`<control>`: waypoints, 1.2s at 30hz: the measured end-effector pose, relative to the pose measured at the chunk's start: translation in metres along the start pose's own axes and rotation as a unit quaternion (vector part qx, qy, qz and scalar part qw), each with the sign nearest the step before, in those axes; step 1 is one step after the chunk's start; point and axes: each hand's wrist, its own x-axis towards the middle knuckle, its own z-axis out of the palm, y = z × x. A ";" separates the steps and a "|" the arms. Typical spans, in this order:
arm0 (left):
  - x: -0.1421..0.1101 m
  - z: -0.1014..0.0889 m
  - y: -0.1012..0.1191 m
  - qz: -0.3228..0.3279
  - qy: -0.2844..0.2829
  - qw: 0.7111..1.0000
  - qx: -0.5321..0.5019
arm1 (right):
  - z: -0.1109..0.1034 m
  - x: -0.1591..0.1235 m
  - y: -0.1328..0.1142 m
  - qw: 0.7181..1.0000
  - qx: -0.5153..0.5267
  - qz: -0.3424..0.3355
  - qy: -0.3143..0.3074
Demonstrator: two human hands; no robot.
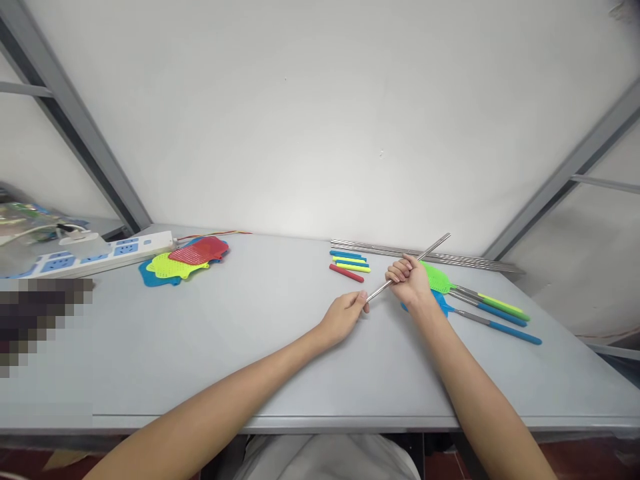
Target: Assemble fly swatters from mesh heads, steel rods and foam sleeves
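Observation:
A thin silver metal rod (431, 249) slants up to the right over the grey table (200, 347). My right hand (407, 279) is closed in a fist round its middle. My left hand (345, 315) pinches the rod's lower end with its fingertips. Just right of my right hand lie finished fly swatters (480, 308) with green and blue heads and coloured grips. Behind my hands lie several short coloured grip sleeves (349, 264), red, yellow and blue.
More bare metal rods (465, 260) lie along the wall at the back right. A pile of red, green and blue swatter heads (185, 260) sits at the back left beside a white power strip (100, 253). Grey frame struts slant on both sides.

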 end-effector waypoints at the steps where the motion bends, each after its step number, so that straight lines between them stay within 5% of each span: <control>1: 0.000 0.000 0.000 -0.001 0.001 1.000 -0.002 | -0.001 0.000 -0.003 1.000 0.001 -0.004 0.004; 10: 0.000 0.000 0.000 -0.004 -0.001 1.000 -0.005 | -0.008 0.004 -0.021 0.998 0.008 -0.034 0.044; 36: 0.000 0.000 0.001 0.014 0.004 0.998 0.063 | -0.008 0.005 -0.019 0.997 0.009 -0.032 0.063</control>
